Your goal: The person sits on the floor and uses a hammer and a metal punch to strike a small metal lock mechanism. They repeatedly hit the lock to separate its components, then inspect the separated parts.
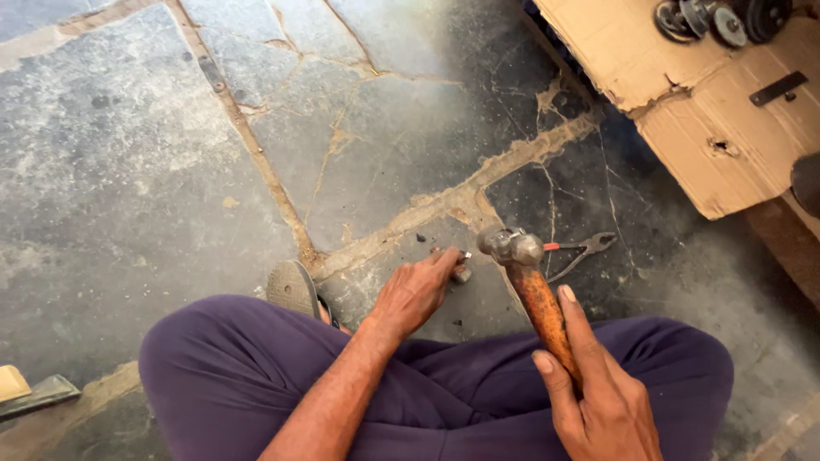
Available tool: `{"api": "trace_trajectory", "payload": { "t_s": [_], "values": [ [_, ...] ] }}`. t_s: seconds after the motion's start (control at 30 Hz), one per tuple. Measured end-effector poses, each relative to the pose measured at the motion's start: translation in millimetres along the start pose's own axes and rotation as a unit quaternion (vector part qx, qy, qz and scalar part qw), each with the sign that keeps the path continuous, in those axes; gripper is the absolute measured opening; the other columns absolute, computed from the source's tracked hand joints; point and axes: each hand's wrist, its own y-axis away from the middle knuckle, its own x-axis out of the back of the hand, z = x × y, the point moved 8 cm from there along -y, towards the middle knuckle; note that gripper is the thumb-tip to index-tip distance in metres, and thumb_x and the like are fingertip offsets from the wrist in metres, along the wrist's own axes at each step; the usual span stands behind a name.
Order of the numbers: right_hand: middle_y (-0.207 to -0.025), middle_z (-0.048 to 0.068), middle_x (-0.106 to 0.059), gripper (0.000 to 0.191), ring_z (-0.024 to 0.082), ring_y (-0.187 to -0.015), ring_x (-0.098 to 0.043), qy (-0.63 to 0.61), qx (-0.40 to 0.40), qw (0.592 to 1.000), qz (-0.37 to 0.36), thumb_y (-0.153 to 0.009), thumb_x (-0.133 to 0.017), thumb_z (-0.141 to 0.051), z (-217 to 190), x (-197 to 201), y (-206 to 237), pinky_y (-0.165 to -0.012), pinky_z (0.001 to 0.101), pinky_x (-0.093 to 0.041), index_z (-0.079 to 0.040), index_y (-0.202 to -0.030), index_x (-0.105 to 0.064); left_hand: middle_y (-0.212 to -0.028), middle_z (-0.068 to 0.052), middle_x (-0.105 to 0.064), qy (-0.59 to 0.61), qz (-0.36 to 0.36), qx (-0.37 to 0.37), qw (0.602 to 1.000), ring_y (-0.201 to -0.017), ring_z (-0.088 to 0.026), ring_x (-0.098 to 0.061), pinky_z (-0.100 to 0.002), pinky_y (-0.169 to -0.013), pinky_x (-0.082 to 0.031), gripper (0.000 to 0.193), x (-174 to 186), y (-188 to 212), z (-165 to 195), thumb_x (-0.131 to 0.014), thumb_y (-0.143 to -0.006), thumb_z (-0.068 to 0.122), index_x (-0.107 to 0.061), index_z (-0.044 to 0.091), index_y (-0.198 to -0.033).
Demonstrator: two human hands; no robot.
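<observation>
Right hand (602, 401) clenched around a raised hammer (525, 277), left hand (416, 290) pinching a small metal piece (462, 271) against the stone floor (154, 171)

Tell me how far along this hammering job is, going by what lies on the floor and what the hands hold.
Done: nothing finished shows; only dark bits lie on the stone floor. In hand: the left hand pinches a small metal piece against the floor, and the right hand grips the hammer, its head close beside the piece. Left: the pliers lie untouched, and metal parts sit on cardboard.
</observation>
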Motion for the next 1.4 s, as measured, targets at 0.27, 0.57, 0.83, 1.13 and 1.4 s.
{"api": "trace_trajectory", "payload": {
  "t_s": [0.27,0.57,0.83,1.13,1.4],
  "values": [
    [-0.121,0.025,-0.072,0.073,0.038,-0.105,-0.073,0.058,0.047,0.995,-0.065,-0.086,-0.071,-0.017,-20,3,-23,-0.081,0.0442,-0.058,-0.010,-0.153,-0.046,-0.099,-0.018,-0.067,0.007,0.023,-0.015,1.000,-0.087,-0.045,-0.066,-0.055,-0.071,-0.051,0.014,5,1,2,-0.052,-0.099,0.010,-0.052,0.010,-0.113],
    [-0.125,0.030,-0.069,0.069,0.038,-0.112,-0.068,0.025,0.073,0.997,0.010,-0.089,-0.070,-0.019,-6,7,-9,-0.088,0.0457,-0.057,-0.005,-0.152,-0.046,-0.099,-0.017,-0.068,0.006,0.001,-0.001,1.000,-0.086,-0.045,-0.067,-0.055,-0.069,-0.051,0.016,4,0,3,-0.051,-0.098,0.010,-0.052,0.011,-0.114],
    [-0.118,0.025,-0.073,0.066,0.033,-0.110,-0.074,-0.028,0.031,0.999,-0.019,-0.092,-0.066,-0.017,-2,-6,-7,-0.086,0.0389,-0.058,-0.008,-0.153,-0.044,-0.100,-0.019,-0.069,0.012,0.015,0.008,1.000,-0.088,-0.047,-0.065,-0.056,-0.068,-0.050,0.013,8,2,0,-0.053,-0.103,0.020,-0.052,0.011,-0.113],
    [-0.121,0.023,-0.073,0.065,0.032,-0.111,-0.074,-0.005,0.043,0.999,-0.012,-0.090,-0.068,-0.018,-6,0,-6,-0.087,0.0397,-0.058,-0.007,-0.151,-0.047,-0.099,-0.019,-0.068,0.025,0.012,-0.003,1.000,-0.090,-0.046,-0.065,-0.055,-0.070,-0.049,0.012,4,0,-2,-0.051,-0.104,0.018,-0.052,0.009,-0.111],
    [-0.124,0.022,-0.070,0.075,0.039,-0.110,-0.070,0.048,-0.015,0.992,-0.112,-0.090,-0.066,-0.023,-3,-19,-21,-0.086,0.0449,-0.057,-0.019,-0.160,-0.039,-0.095,-0.018,-0.067,0.014,0.009,-0.004,1.000,-0.086,-0.045,-0.066,-0.055,-0.070,-0.049,0.010,6,0,-1,-0.050,-0.102,0.014,-0.051,0.009,-0.111]
  ]
}}
